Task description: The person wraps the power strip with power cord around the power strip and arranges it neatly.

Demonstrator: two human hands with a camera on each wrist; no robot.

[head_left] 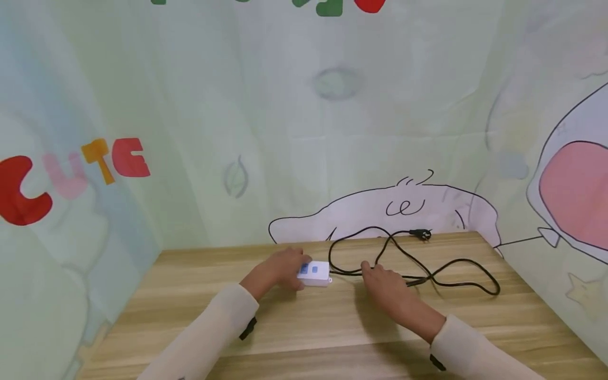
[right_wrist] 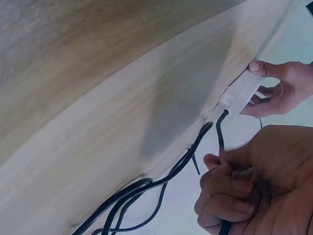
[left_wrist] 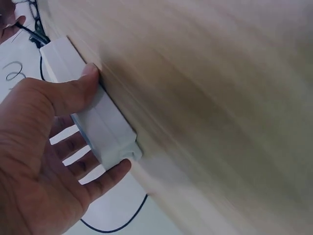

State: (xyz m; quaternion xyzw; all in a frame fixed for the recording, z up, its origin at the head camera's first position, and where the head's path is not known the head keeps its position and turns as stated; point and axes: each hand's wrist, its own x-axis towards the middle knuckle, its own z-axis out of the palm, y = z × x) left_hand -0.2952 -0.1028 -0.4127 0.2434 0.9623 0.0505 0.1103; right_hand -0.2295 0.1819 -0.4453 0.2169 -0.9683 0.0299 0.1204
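A small white power strip [head_left: 315, 272] with blue squares on top lies on the wooden table. My left hand [head_left: 286, 268] grips its left end; in the left wrist view the thumb lies along one side of the strip [left_wrist: 105, 122] and the fingers spread along the other. From the strip's right end runs a black power cord [right_wrist: 219, 133]. My right hand [head_left: 390, 292] pinches this cord a short way from the strip, fingers curled in the right wrist view. Beyond the right hand the cord spreads in loose loops, ending in a black plug [head_left: 420, 234].
The wooden tabletop [head_left: 199, 306] meets a pale printed curtain [head_left: 285, 121] at the back, left and right. Cord loops stretch along the right part of the table, and the plug lies near its back edge.
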